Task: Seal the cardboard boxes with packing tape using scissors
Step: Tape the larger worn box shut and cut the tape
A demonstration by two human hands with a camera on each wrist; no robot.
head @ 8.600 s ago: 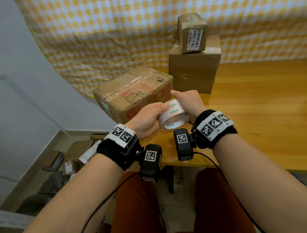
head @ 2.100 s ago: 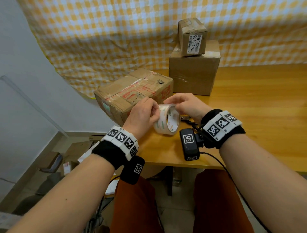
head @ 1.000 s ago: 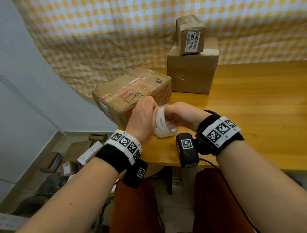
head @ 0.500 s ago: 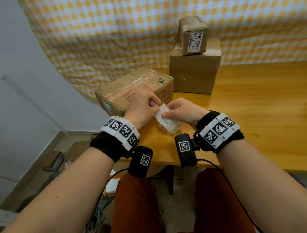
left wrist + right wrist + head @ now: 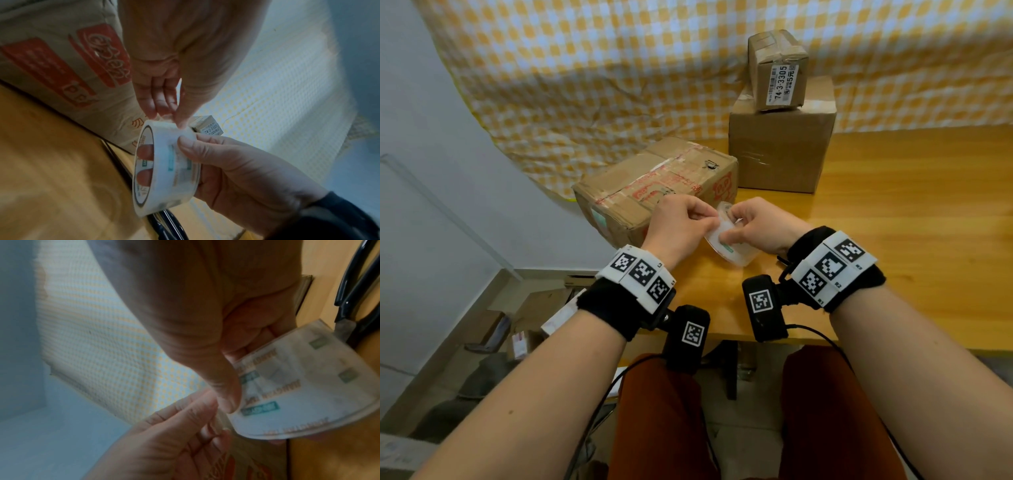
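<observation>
From the head, the right hand (image 5: 760,226) holds the tape roll (image 5: 729,246) above the wooden table (image 5: 911,219), beside the printed box (image 5: 654,185). The left hand (image 5: 678,229) pinches the roll's edge. Two more boxes (image 5: 780,137) are stacked behind.

The left wrist view shows fingers (image 5: 144,153) inside the roll; black scissors (image 5: 164,227) are partly hidden underneath.

The right wrist view is blurry.

Wooden table (image 5: 893,212) in front of me. On it: worn cardboard box w/ red print (image 5: 654,185) at the left edge, plain brown box (image 5: 780,150) behind it w/ a small labelled box (image 5: 779,68) stacked on top. Black-handled scissors (image 5: 166,225) lie flat nr my hands.
</observation>
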